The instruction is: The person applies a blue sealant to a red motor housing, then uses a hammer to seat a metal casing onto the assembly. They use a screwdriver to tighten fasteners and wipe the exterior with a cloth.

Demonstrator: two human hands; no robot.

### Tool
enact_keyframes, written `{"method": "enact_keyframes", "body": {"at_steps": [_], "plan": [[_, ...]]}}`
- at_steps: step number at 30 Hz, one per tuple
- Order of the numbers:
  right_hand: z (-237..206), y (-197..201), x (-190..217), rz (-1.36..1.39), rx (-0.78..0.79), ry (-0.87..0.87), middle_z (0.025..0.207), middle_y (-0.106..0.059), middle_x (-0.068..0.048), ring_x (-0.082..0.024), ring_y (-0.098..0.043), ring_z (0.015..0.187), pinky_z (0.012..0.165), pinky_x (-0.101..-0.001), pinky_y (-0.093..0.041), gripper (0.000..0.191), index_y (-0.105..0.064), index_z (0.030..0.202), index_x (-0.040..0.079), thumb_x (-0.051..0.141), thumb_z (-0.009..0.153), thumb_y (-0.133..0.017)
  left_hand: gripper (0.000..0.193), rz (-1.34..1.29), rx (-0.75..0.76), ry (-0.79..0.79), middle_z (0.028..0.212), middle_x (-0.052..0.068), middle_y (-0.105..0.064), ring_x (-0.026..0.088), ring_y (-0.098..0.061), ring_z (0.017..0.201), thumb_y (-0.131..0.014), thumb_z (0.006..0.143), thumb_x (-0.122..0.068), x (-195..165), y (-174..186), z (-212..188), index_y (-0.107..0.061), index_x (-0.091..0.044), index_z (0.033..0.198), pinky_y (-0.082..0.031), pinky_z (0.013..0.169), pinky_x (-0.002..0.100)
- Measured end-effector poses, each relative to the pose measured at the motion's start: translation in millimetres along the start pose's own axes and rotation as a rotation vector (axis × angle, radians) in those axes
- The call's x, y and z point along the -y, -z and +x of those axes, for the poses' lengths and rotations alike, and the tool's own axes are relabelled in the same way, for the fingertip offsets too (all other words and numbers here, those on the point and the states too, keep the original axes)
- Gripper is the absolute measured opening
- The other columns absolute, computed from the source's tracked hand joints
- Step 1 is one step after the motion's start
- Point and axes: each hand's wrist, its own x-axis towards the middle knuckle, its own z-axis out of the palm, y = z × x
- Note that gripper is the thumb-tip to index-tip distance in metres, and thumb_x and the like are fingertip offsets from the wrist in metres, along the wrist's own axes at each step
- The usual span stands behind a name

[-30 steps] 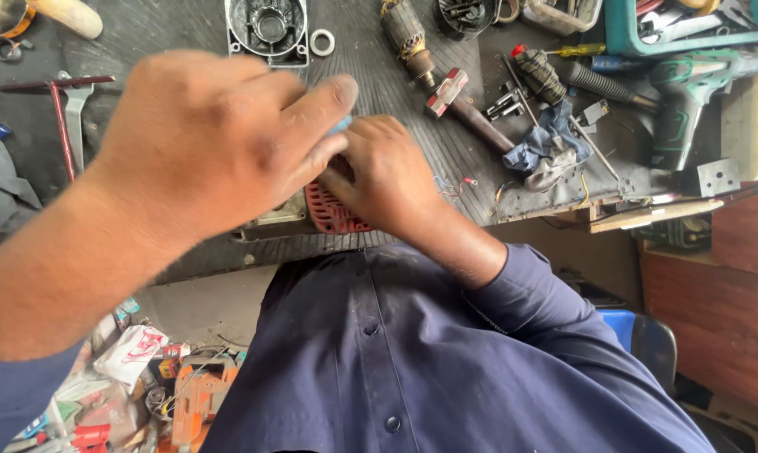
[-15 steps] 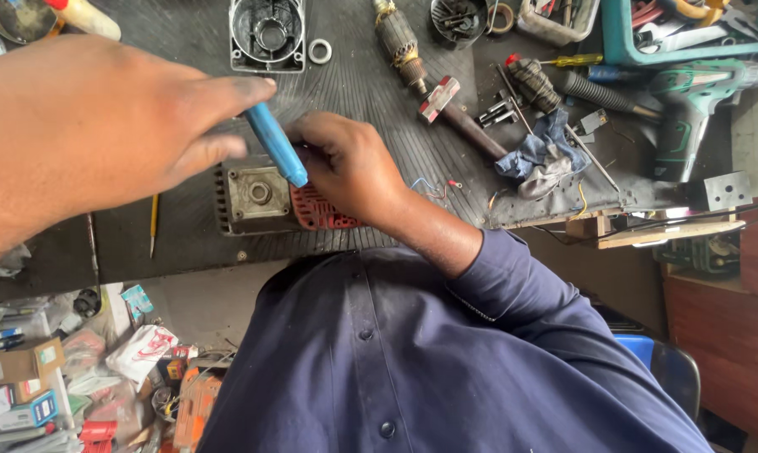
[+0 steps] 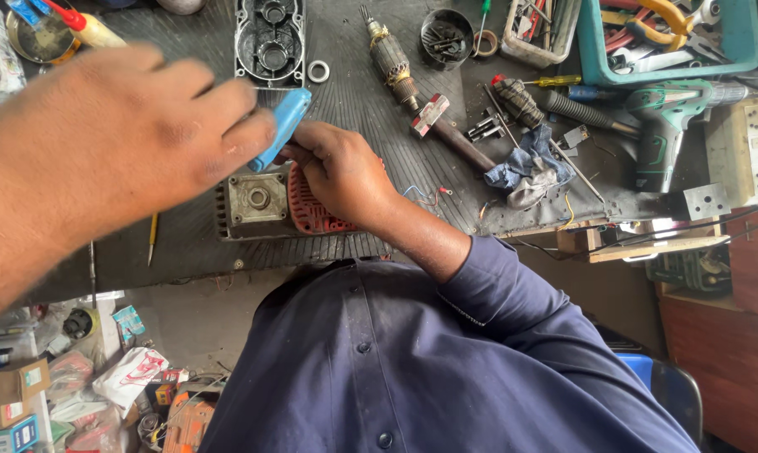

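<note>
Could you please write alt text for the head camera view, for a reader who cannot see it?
The person's left hand holds a blue-handled tool over a dark workbench, while the right hand rests on a small motor with a red fan. A green drill, a rag and loose parts lie beyond.

Two hands (image 3: 127, 143) (image 3: 341, 172) — one blue-handled tool (image 3: 280, 127)

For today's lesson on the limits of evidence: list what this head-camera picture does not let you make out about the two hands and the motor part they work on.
- Head view: tip of the blue-handled tool, hidden between the left hand and right hand.
- Red finned part: right side covered by the right hand.
- Left hand: blurred.
- Left forearm: cut off by the left edge.
</note>
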Motion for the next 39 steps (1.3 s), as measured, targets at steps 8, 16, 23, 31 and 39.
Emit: {"method": "enact_keyframes", "body": {"at_steps": [8,16,23,31,39], "plan": [[-6,-6,-5,-0.031,-0.056,0.039,0.104,-0.071,-0.017,-0.037,-0.071,0.098,0.084,-0.0411,-0.058,0.018,-0.066,0.112,0.002,0.002,0.095,-0.066,0.041,-0.033,0.145,0.026,0.082,-0.004,-0.066,0.015,-0.068,0.075,-0.056,0.093,-0.053,-1,1,21,-0.075,-0.018,0.104,-0.052,0.059,0.03],[-9,-6,-2,-0.013,-0.043,0.055,0.107,-0.071,-0.018,-0.037,-0.071,0.101,0.086,-0.0404,-0.058,0.02,-0.067,0.114,0.002,0.001,0.094,-0.067,0.056,-0.72,0.486,0.537,0.069,0.008,-0.066,0.028,-0.068,0.068,-0.051,0.107,-0.058,7,-2,44,-0.081,-0.015,0.086,-0.054,0.066,0.041],[-9,-6,-8,-0.025,-0.054,0.06,0.104,-0.07,-0.016,-0.036,-0.07,0.095,0.082,-0.0412,-0.057,0.019,-0.068,0.113,0.003,0.004,0.093,-0.07,0.055,-0.782,0.424,0.443,0.069,0.006,-0.067,0.025,-0.067,0.068,-0.052,0.104,-0.06,1,-32,31,-0.079,-0.016,0.084,-0.054,0.064,0.039],[-9,-6,-11,-0.034,-0.067,0.079,0.106,-0.07,-0.015,-0.038,-0.068,0.099,0.085,-0.0425,-0.056,0.02,-0.067,0.114,0.004,0.006,0.094,-0.07,0.054,-0.538,0.275,0.318,0.068,0.003,-0.067,0.022,-0.067,0.069,-0.053,0.1,-0.062,8,-24,44,-0.078,-0.017,0.082,-0.054,0.062,0.037],[-4,-4,-10,-0.055,-0.031,0.089,0.106,-0.07,-0.016,-0.039,-0.067,0.1,0.085,-0.0447,-0.056,0.018,-0.067,0.112,0.004,0.005,0.094,-0.067,0.054,-0.149,-0.077,0.029,0.067,0.0,-0.068,0.019,-0.067,0.07,-0.054,0.097,-0.063,19,-8,16,-0.076,-0.018,0.08,-0.054,0.061,0.035]]}}
